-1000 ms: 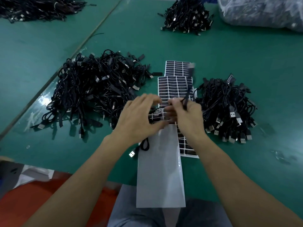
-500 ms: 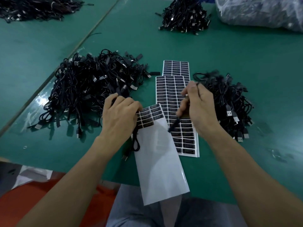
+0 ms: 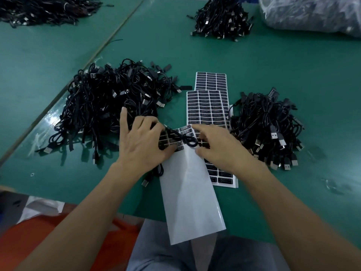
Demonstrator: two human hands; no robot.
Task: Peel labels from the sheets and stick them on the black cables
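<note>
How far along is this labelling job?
Done: the near sheet is mostly peeled; few labels remain at its top. In hand: the left hand holds a cable over it while the right hand reaches for one. Seemingly left: fuller sheets behind and a large cable pile.

Factory wkshop: green bench [image 3: 273, 65] w/ bulk cable piles [image 3: 109, 106], label sheets [image 3: 207, 108].

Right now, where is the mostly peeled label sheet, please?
Head view, centre: the peeled sheet lies under the left hand and right hand, overlapping the full sheet.
</note>
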